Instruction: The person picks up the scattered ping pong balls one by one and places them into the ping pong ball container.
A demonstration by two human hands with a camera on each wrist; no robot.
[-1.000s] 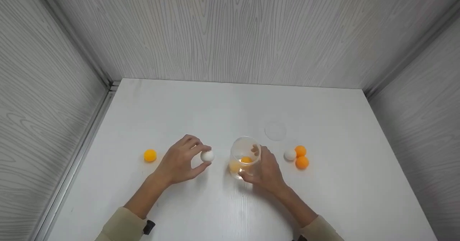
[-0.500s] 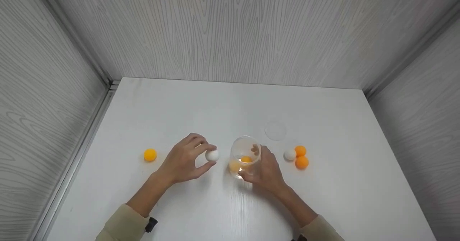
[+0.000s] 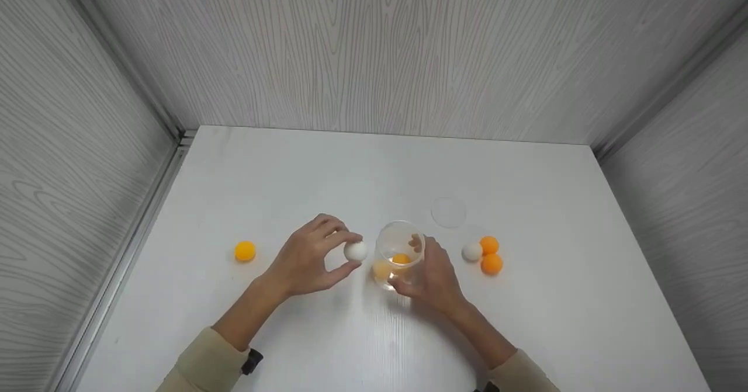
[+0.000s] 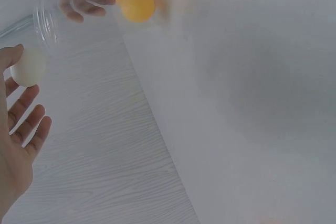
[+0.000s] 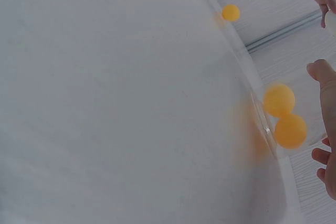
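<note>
Between thumb and forefinger, my left hand (image 3: 307, 260) pinches a white ping-pong ball (image 3: 355, 251) just left of a clear plastic jar (image 3: 385, 246). In the left wrist view that ball (image 4: 28, 67) is close to the jar's open mouth (image 4: 46, 24), the other fingers spread below it. My right hand (image 3: 435, 278) grips the jar from its right side, thumb in front and fingers behind. Inside the jar's bottom lie two orange balls, one (image 5: 279, 99) touching the other (image 5: 291, 131) in the right wrist view.
A lone orange ball (image 3: 245, 251) rests on the white table (image 3: 327, 170) at the left. Right of the jar, a white ball (image 3: 472, 252) and two orange balls (image 3: 491, 264) sit clustered. A clear round lid (image 3: 449, 212) lies behind them. Grey wood-grain walls (image 3: 374, 53) border the table.
My left hand has moved to the right with the white ping-pong ball, bringing it nearer the jar. The right hand and the jar have stayed in place.
</note>
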